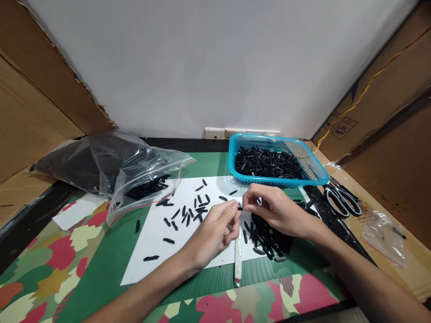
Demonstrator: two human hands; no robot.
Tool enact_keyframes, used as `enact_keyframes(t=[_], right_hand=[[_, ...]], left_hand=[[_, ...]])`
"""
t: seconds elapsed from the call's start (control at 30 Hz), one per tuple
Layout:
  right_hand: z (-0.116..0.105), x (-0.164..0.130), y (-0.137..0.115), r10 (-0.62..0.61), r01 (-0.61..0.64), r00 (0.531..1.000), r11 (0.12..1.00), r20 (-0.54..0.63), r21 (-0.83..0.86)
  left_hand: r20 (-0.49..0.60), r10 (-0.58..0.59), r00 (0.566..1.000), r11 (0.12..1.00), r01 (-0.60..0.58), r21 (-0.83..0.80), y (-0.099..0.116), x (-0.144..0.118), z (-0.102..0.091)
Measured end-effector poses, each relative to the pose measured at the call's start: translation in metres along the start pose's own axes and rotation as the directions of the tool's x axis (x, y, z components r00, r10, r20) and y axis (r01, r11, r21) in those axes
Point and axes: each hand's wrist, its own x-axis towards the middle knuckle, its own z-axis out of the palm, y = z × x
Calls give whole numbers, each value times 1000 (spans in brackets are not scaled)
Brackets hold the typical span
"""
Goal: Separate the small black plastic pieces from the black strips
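Observation:
My left hand (215, 231) and my right hand (278, 210) meet over the white sheet, both pinched closed on one small black piece (240, 208) between their fingertips. Its exact kind is too small to make out. Below the hands, a long whitish strip (238, 262) points toward the front edge. Under and beside my right hand lies a heap of narrow black pieces (266, 237). More black pieces (190, 213) are scattered over the white sheet (144, 251), left of my left hand.
Behind my right hand, a blue plastic basket (276, 181) holds many black pieces. A clear zip bag (111, 157) of black pieces lies open at the left. Scissors (341, 202) and a small clear bag (384, 235) are at the right. Cardboard stands on both sides.

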Motion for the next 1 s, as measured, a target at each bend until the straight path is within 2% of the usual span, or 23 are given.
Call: enact_keyframes(t=[0.17, 0.3, 0.5, 0.9, 1.0], right_hand=[[5, 0, 0, -76, 77, 995, 997, -63, 13], [8, -1, 1, -177, 169, 978, 983, -111, -73], [8, -2, 0, -265, 229, 943, 955, -200, -187], [13, -2, 2, -339, 277, 912, 924, -231, -265], [13, -3, 3, -394, 303, 891, 887, -227, -350]], left_hand=[[-22, 24, 999, 999, -25, -40, -1, 1, -3], [-25, 26, 999, 998, -27, -53, -1, 1, -4], [-16, 34, 999, 998, -35, -59, -2, 2, -5], [-9, 61, 998, 990, -61, -129, 3, 0, -5], [-17, 62, 998, 989, -63, -131, 3, -1, -5]])
